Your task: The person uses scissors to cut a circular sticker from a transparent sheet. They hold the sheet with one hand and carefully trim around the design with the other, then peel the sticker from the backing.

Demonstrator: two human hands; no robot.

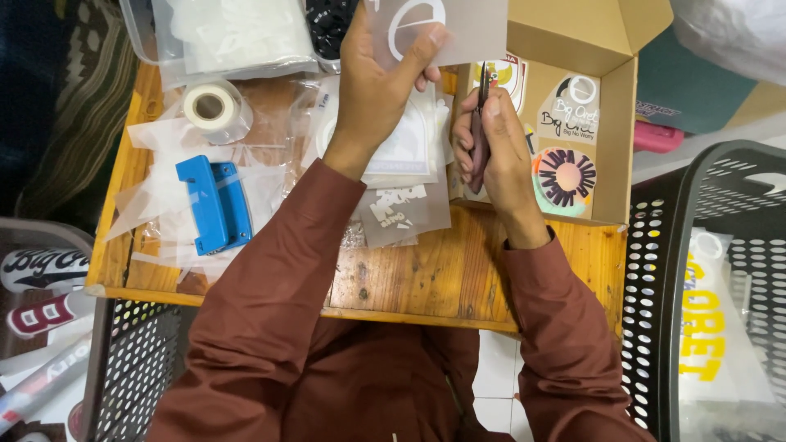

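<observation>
My left hand [378,78] holds up a translucent film sheet [467,29] with a white curved cut-out shape, pinched between thumb and fingers at the top of the view. Beside it, my right hand [495,143] grips a slim dark pointed tool [481,98], its tip pointing up toward the sheet's lower edge. Under both hands lies a loose pile of similar film sheets [401,209] on a small wooden table [426,278]. Both arms wear dark red sleeves.
An open cardboard box [610,123] with printed sticker sheets sits at the right. A blue plastic tool [214,205] and a tape roll [209,106] lie at the left, below a clear plastic tub [164,49]. Black perforated baskets [655,270] flank the table.
</observation>
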